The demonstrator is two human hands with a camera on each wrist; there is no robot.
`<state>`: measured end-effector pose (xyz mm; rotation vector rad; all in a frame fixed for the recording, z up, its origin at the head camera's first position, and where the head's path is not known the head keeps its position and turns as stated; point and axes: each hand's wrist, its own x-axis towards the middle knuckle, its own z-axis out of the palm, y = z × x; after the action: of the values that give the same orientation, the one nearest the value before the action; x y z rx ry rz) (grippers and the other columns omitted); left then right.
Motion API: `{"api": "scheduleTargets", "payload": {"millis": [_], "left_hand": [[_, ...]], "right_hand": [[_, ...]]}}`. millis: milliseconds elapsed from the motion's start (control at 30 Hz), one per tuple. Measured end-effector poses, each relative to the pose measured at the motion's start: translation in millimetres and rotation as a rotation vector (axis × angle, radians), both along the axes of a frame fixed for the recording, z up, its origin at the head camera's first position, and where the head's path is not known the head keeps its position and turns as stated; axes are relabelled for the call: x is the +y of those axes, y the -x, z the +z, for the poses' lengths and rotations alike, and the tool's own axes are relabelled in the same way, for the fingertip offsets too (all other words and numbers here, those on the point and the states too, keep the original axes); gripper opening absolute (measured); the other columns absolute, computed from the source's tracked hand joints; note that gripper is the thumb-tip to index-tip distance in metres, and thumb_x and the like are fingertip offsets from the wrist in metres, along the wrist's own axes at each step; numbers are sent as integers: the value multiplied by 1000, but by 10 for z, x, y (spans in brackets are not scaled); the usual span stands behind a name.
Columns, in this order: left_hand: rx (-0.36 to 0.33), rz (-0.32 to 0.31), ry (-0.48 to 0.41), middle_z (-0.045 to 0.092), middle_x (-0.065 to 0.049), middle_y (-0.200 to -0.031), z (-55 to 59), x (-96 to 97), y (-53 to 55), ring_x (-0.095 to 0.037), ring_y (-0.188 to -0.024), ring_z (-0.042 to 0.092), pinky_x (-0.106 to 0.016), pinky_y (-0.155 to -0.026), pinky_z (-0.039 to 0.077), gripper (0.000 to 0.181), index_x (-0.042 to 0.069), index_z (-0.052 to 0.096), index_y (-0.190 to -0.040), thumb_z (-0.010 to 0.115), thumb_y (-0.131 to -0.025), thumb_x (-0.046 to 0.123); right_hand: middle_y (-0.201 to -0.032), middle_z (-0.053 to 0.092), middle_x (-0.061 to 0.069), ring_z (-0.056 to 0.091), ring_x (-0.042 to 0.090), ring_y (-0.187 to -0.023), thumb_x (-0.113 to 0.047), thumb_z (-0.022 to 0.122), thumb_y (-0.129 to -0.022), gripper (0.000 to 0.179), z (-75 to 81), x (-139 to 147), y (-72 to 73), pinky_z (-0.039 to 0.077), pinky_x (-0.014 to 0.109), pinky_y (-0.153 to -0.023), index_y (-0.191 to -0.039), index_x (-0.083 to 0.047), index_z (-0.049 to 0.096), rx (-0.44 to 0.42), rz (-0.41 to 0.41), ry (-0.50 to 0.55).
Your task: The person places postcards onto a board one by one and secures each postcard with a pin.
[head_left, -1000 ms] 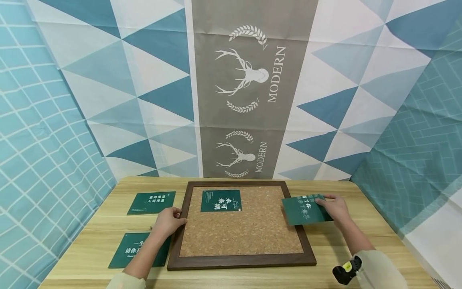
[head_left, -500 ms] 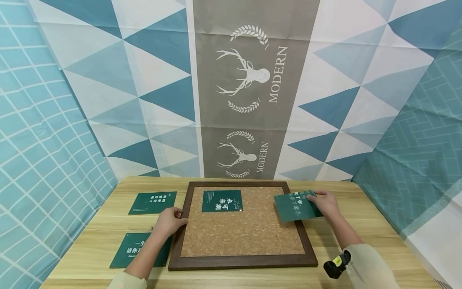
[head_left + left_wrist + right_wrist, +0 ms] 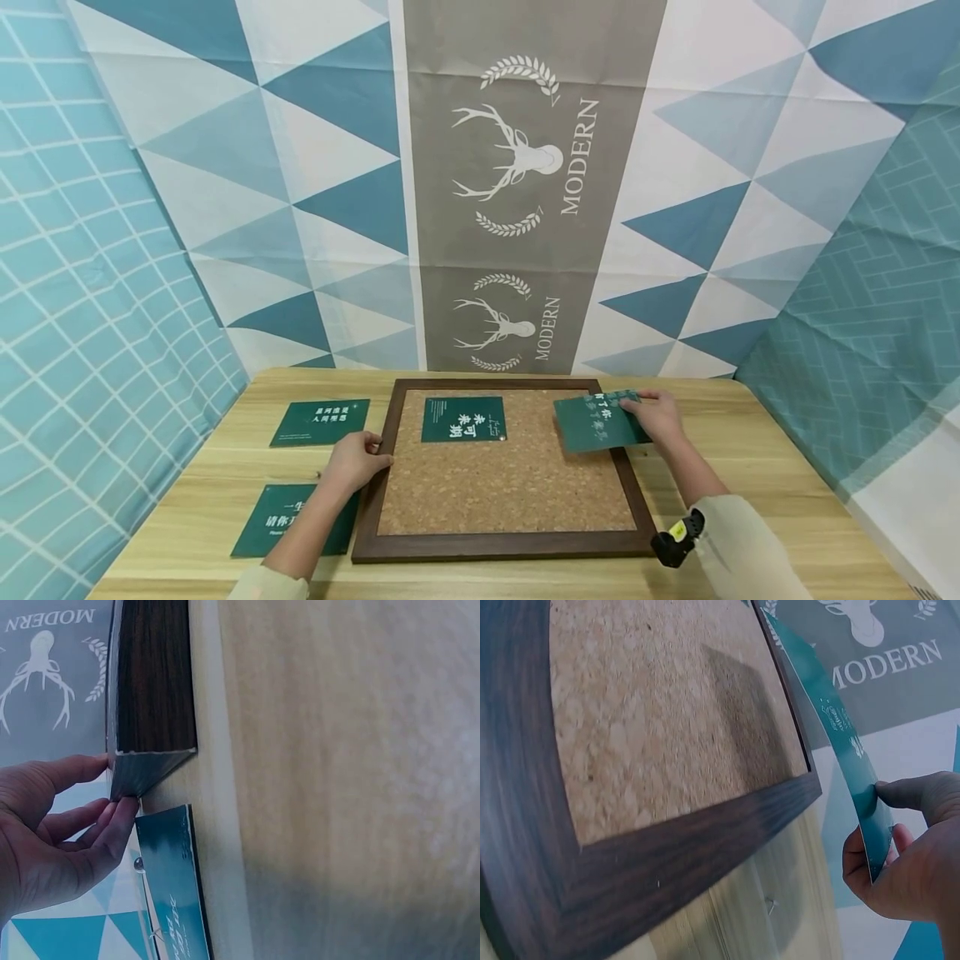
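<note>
A cork board (image 3: 502, 496) with a dark brown wooden frame lies flat on the table. At its left edge, my left hand (image 3: 354, 463) holds the frame, thumb on one face and fingers against the side (image 3: 67, 832). My right hand (image 3: 658, 418) pinches a green card (image 3: 596, 427) with white writing by its right end. That card hangs over the board's upper right part, slightly bent, and casts a shadow on the cork in the right wrist view. Another green card (image 3: 463, 419) lies on the cork at upper left, with a small pin head (image 3: 502, 437) at its corner.
Two more green cards lie left of the board, one farther back (image 3: 320, 423) and one nearer (image 3: 262, 521), partly hidden by the left forearm. A pin (image 3: 139, 864) shows beside a card in the left wrist view. Another small pin (image 3: 771, 905) lies on the wooden table, right of the frame.
My right hand has moved left with the green card, carrying it from the board's right edge to over the cork. The left hand stays on the frame.
</note>
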<state>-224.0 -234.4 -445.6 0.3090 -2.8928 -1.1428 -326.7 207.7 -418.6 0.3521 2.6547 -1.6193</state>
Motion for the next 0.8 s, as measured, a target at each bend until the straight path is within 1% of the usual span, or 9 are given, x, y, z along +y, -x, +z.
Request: {"api": "scheduleTargets", "payload": {"millis": [167, 333, 500, 600, 800], "left_hand": [[2, 4, -3, 61, -22, -104, 4, 8, -5, -28, -89, 60, -39, -69, 53, 43, -11, 57, -118, 68, -83, 12], [3, 7, -2, 61, -22, -104, -2, 4, -3, -29, -90, 60, -39, -69, 52, 43, -11, 57, -118, 68, -83, 12], [7, 8, 0, 61, -23, -104, -3, 2, -3, -28, -89, 60, -39, -69, 52, 43, -11, 57, -118, 68, -83, 12], [4, 7, 2, 61, -23, -105, 6, 6, -4, -28, -89, 60, -39, -69, 52, 43, -11, 57, -118, 68, -83, 12], [1, 11, 1, 61, -23, -105, 6, 7, -6, -29, -90, 60, -39, -69, 53, 44, -11, 57, -118, 68, -83, 12]], "right_hand": [[-140, 28, 33, 37, 45, -123, -22, 55, -92, 57, -31, -62, 39, 38, 54, -97, -136, 7, 34, -6, -3, 8], [-139, 32, 30, 38, 42, -123, -23, 57, -92, 55, -55, -121, 80, 39, 52, -98, -135, 5, 37, -10, -21, 1], [-138, 33, 30, 39, 40, -120, -21, 56, -92, 53, -67, -191, 78, 40, 51, -96, -134, 6, 38, -8, -18, 9], [-137, 33, 31, 39, 41, -118, -21, 56, -92, 54, -76, -227, 76, 41, 51, -94, -134, 7, 37, -2, -9, 12], [-138, 32, 31, 38, 42, -122, -20, 56, -92, 54, -121, -274, 105, 39, 52, -97, -134, 7, 36, -7, -7, 22]]}}
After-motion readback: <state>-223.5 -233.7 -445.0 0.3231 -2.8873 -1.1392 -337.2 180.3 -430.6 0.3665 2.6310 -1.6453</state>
